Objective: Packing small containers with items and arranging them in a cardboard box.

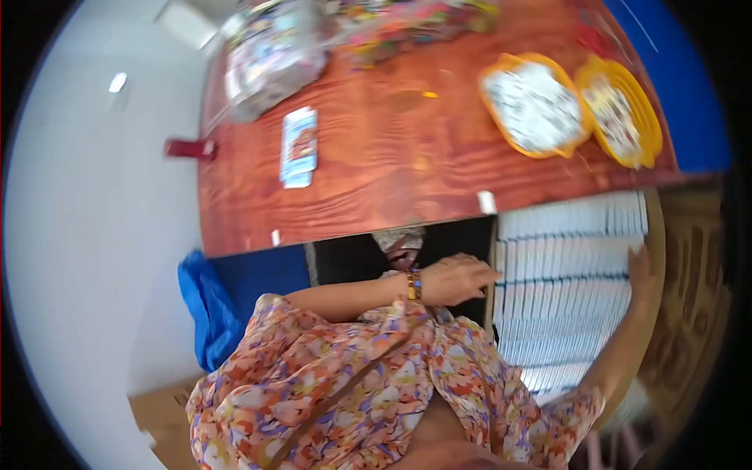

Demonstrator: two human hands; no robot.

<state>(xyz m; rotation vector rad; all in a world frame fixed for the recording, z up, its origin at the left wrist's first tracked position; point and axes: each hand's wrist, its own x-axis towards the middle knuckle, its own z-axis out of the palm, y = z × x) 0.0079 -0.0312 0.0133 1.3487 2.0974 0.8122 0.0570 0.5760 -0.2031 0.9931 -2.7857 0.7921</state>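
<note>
My left hand (458, 280) reaches across from the left, a patterned bracelet (413, 286) on its wrist. Its fingers are stretched toward the left edge of a cardboard box (658, 235), the tips at or near that edge. Inside the box stand several tight rows of thin white packets (548, 291), dark lines between the rows. At the right end of the rows rests my right hand (641, 270), fingers extended along the packets and the box's side. No thing shows held in either hand. Slight blur hides the exact finger contact.
Beyond lies a reddish wooden table (376, 164), bearing a blue-and-white packet (299, 147), a clear bag of packets (274, 63), and two yellow baskets (580, 129) (650, 125) with small packets. A blue plastic bag (207, 309) is at left; brown cartons (693, 290) stand right.
</note>
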